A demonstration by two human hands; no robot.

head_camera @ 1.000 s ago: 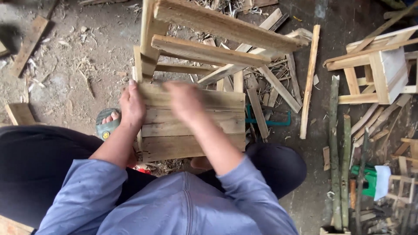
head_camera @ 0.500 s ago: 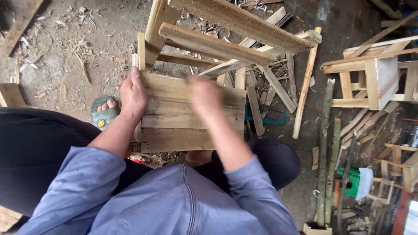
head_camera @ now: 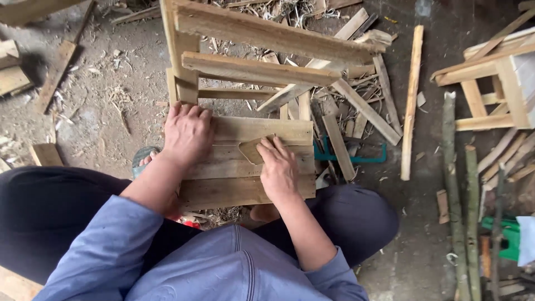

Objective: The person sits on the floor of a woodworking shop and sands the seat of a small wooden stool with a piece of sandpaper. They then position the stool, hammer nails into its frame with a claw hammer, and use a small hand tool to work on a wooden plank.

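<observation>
An unfinished wooden stool (head_camera: 262,72) lies on its side in front of my knees, its slatted seat (head_camera: 245,189) facing up. My left hand (head_camera: 186,134) lies on the seat's upper left corner, fingers curled over the edge beside a leg, holding it steady. Near the middle of the slats, my right hand (head_camera: 278,167) presses a small tan sheet (head_camera: 251,150), like sandpaper, under its fingertips. My blue sleeves and dark trousers fill the bottom of the view.
Loose wooden slats (head_camera: 356,106) and shavings litter the dirt floor behind the stool. A long batten (head_camera: 411,100) lies to the right, and another stool frame (head_camera: 490,78) stands at the far right. Rough poles (head_camera: 454,189) lie lower right. My sandalled foot (head_camera: 146,159) shows at the left.
My right hand has slid from the upper slats toward me and to the right, and is no longer blurred. The left hand keeps its hold on the seat's corner.
</observation>
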